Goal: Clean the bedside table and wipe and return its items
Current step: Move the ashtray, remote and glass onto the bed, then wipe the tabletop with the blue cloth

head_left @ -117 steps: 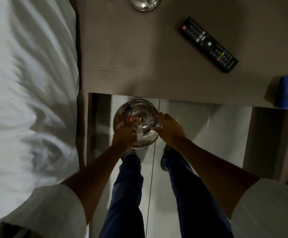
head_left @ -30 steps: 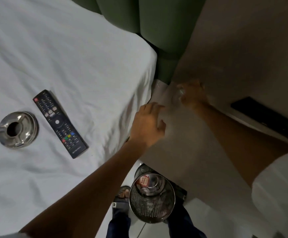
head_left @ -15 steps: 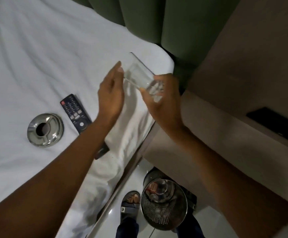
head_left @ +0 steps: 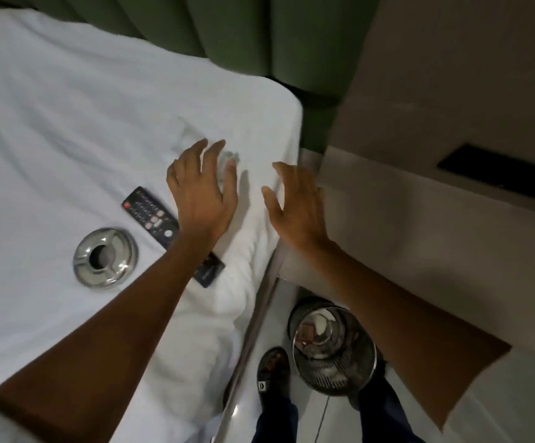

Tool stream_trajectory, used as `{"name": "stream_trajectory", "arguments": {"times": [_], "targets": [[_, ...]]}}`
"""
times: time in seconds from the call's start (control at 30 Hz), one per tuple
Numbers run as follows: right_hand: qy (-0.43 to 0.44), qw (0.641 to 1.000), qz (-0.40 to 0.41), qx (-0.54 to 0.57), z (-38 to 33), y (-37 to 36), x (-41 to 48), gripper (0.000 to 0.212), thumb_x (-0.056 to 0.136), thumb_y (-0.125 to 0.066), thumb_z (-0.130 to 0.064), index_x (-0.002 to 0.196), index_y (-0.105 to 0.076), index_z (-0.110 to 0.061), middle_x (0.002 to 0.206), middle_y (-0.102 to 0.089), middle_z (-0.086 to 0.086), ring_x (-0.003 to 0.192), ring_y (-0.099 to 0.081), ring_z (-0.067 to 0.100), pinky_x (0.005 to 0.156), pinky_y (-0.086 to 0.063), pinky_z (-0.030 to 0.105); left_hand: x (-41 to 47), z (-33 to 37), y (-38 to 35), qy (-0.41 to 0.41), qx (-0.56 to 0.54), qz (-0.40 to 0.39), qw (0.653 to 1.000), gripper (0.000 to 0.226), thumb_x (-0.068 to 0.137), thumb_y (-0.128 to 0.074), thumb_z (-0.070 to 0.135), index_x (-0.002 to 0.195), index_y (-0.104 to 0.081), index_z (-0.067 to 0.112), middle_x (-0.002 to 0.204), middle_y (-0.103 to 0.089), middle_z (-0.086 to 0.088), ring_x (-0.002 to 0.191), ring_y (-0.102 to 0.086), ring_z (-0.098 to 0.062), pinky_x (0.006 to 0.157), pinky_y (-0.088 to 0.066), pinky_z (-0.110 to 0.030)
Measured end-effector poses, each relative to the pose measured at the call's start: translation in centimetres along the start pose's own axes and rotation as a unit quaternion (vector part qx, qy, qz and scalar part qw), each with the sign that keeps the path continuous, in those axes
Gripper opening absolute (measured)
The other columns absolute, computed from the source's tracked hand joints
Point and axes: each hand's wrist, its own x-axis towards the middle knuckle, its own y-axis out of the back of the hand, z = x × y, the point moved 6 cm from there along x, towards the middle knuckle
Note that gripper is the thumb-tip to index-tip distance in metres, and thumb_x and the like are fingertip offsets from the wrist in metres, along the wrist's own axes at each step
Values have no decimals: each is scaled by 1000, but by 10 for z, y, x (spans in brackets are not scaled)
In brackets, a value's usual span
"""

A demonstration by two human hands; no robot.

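A clear drinking glass (head_left: 192,134) lies on its side on the white bed sheet (head_left: 52,123). My left hand (head_left: 200,193) hovers over its lower end with fingers spread across it; whether they grip it is unclear. My right hand (head_left: 295,209) is open with fingers apart, above the bed's edge beside the brown bedside table (head_left: 403,251). A black remote (head_left: 151,214) lies on the sheet, partly under my left forearm. A round metal ashtray (head_left: 105,257) sits on the sheet left of it.
A metal mesh bin (head_left: 333,350) with rubbish inside stands on the white floor below the table's corner, next to my sandalled foot (head_left: 272,372). A green padded headboard (head_left: 244,33) runs behind the bed. A dark rectangular slot (head_left: 499,177) shows at far right.
Half a second ago both hands held the glass up in the air. Now it lies on the sheet, my right hand has let go and drawn right, and my left hand is over it.
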Motion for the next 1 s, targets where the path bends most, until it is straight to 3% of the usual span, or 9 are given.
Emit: {"name": "stream_trajectory", "arguments": {"times": [0.13, 0.27, 0.4, 0.5, 0.6, 0.67, 0.77, 0.93, 1.0], "targets": [[-100, 994, -9, -45, 69, 31, -59, 44, 92, -41, -38, 128, -49, -14, 126, -57, 15, 115, -52, 32, 93, -42, 46, -45, 77, -41, -113, -56, -30, 992, 37, 99, -44, 33, 129, -59, 18, 137, -57, -10, 127, -51, -28, 107, -35, -45], [-200, 972, -48, -115, 144, 65, -140, 53, 89, -32, -44, 132, -46, -17, 132, -53, 14, 122, -47, 33, 94, -39, 48, -121, 142, -107, -222, -24, -150, 963, 41, 98, -43, 37, 131, -58, 17, 137, -58, -11, 127, -51, -26, 106, -36, -47], [-303, 936, -70, -168, 230, 116, -238, 50, 97, -34, -44, 141, -35, -21, 150, -34, 14, 138, -28, 30, 108, -25, 48, -196, 183, -184, -299, 13, -257, 919, 42, 99, -44, 41, 130, -59, 18, 141, -56, -15, 131, -50, -34, 107, -36, -54], [-389, 896, -57, -206, 309, 170, -308, 52, 96, -34, -44, 143, -32, -21, 153, -29, 12, 142, -22, 28, 112, -20, 48, -221, 215, -246, -339, 50, -297, 891, 44, 99, -43, 43, 131, -60, 18, 144, -53, -18, 134, -47, -38, 109, -32, -58], [-430, 861, -16, -271, 385, 233, -355, 58, 90, -34, -44, 142, -36, -17, 151, -33, 15, 141, -26, 30, 110, -23, 50, -222, 232, -295, -319, 97, -348, 876, 61, 96, -30, 51, 144, -44, 16, 155, -34, -23, 144, -30, -41, 114, -19, -62], [-475, 830, -5, -291, 436, 273, -382, 65, 83, -39, -44, 142, -35, -17, 153, -29, 16, 142, -21, 31, 110, -19, 53, -228, 228, -314, -314, 111, -324, 886, 66, 96, -28, 54, 150, -34, 16, 159, -26, -23, 147, -23, -42, 115, -13, -62], [-500, 816, -31, -290, 489, 300, -410, 69, 87, -38, -51, 147, -23, -21, 158, -15, 13, 145, -10, 29, 113, -15, 56, -230, 223, -315, -322, 105, -280, 898, 67, 95, -31, 56, 150, -32, 18, 159, -25, -21, 147, -22, -39, 115, -15, -58], [-489, 839, 41, -235, 473, 254, -406, 68, 90, -32, -57, 148, -18, -24, 159, -11, 11, 146, -6, 29, 114, -14, 56, -226, 224, -316, -317, 78, -259, 909, 69, 93, -30, 59, 148, -35, 18, 159, -25, -19, 147, -22, -37, 116, -14, -56], [-439, 873, 17, -212, 435, 210, -385, 64, 94, -33, -52, 149, -13, -26, 160, -6, 9, 146, 0, 26, 117, -5, 54, -226, 223, -316, -314, 68, -255, 912, 69, 92, -32, 58, 148, -35, 18, 160, -24, -19, 147, -21, -36, 116, -13, -57]]}}
